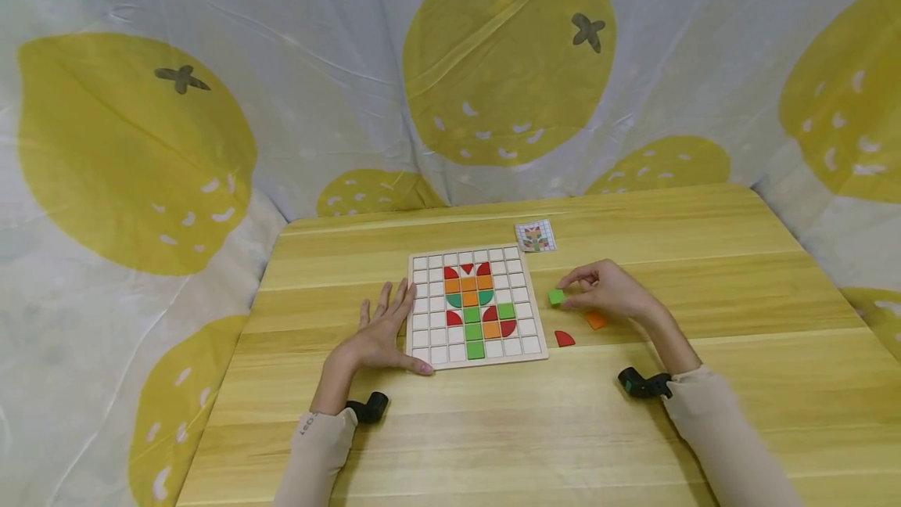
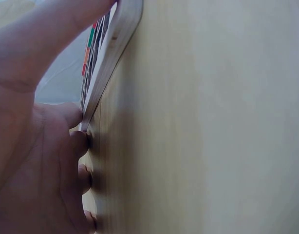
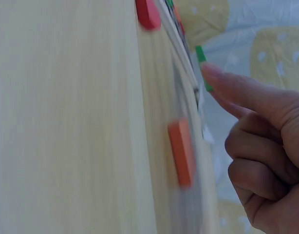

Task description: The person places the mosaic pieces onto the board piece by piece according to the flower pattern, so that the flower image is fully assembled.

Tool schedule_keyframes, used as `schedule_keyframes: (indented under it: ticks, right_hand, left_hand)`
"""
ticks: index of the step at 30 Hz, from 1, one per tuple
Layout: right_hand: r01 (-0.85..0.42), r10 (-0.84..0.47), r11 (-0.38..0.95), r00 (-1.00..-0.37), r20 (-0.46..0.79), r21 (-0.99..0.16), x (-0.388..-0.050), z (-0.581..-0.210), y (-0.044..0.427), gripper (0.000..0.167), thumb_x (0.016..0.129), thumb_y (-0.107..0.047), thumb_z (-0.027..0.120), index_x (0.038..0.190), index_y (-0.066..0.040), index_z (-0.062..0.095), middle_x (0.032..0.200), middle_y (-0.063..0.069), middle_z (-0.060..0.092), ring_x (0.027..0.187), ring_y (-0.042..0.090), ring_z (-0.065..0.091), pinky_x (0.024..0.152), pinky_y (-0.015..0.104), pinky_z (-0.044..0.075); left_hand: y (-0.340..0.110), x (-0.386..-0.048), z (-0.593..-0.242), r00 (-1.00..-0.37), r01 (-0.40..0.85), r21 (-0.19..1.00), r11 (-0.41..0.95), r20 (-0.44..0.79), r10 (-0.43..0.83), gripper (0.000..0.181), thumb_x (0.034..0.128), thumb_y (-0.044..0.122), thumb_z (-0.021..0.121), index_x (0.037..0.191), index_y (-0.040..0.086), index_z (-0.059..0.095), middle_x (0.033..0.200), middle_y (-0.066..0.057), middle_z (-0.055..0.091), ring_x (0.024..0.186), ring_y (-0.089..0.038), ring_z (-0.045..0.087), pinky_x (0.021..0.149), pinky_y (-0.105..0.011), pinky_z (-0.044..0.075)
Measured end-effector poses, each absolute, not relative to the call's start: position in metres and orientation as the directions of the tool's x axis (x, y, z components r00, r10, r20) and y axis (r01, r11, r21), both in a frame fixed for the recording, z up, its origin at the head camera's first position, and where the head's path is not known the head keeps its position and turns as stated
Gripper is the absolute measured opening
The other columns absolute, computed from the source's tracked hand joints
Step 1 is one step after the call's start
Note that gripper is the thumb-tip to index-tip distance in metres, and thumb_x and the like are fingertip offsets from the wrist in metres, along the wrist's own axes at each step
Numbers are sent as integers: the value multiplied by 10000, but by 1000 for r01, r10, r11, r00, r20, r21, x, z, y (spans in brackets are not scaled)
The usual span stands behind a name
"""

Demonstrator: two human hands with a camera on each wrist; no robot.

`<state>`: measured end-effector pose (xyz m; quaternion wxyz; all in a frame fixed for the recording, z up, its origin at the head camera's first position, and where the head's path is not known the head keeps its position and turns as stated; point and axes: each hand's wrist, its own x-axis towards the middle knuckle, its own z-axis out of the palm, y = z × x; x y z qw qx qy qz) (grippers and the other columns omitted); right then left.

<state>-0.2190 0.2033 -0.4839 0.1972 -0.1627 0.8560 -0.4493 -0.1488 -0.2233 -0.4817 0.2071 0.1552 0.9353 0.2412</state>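
My right hand [image 1: 611,289] pinches a green square tile [image 1: 556,296] between thumb and index finger, just right of the board; in the right wrist view the tile [image 3: 199,53] is raised off the table, the other fingers curled. A wooden grid board [image 1: 529,341] carries red, orange, green and teal tiles laid out as a flower. My left hand [image 1: 376,336] rests against the board's left edge with its fingers spread, the thumb at the lower left corner. On the table below the right hand lie an orange tile [image 1: 595,321] and a red quarter-round tile [image 1: 565,339].
A small pattern card [image 1: 535,235] with a printed flower grid lies behind the board's far right corner. All this is on a wood-grain table [image 1: 493,429]. A curtain with yellow fruit prints [image 1: 507,61] hangs behind and beside it.
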Motion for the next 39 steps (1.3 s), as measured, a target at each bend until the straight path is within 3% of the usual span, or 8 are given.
schedule_keyframes:
  ticks: [10, 19, 39]
  right_hand:
    - [-133, -469, 486, -874, -130, -864, -207, -481, 103, 234, 829, -192, 879, 1031, -97, 808, 598, -51, 299, 572, 118, 280, 550, 232, 248]
    - [-195, -483, 508, -871, -90, -839, -195, -483, 30, 221, 793, -179, 910, 971, -82, 820, 569, -56, 404, 562, 94, 336, 536, 203, 260]
    - [-191, -485, 466, -872, -69, -864, -195, -490, 14, 195, 817, -116, 881, 1003, -80, 832, 507, -63, 393, 488, 72, 330, 481, 186, 253]
  left_hand:
    - [-226, -148, -485, -864, 195, 519, 832, -310, 396, 1451, 681, 608, 910, 1669, 99, -23, 1747, -110, -154, 1589, -397, -239, 1210, -708, -189]
    - [-226, -148, -484, -862, 188, 519, 834, -319, 393, 1454, 683, 637, 894, 1671, 120, -40, 1745, -95, -167, 1587, -380, -253, 1216, -704, -180]
    - [-224, -149, -483, -866, 202, 503, 840, -309, 393, 1426, 699, 623, 891, 1673, 122, -22, 1750, -92, -146, 1594, -390, -227, 1217, -723, -152]
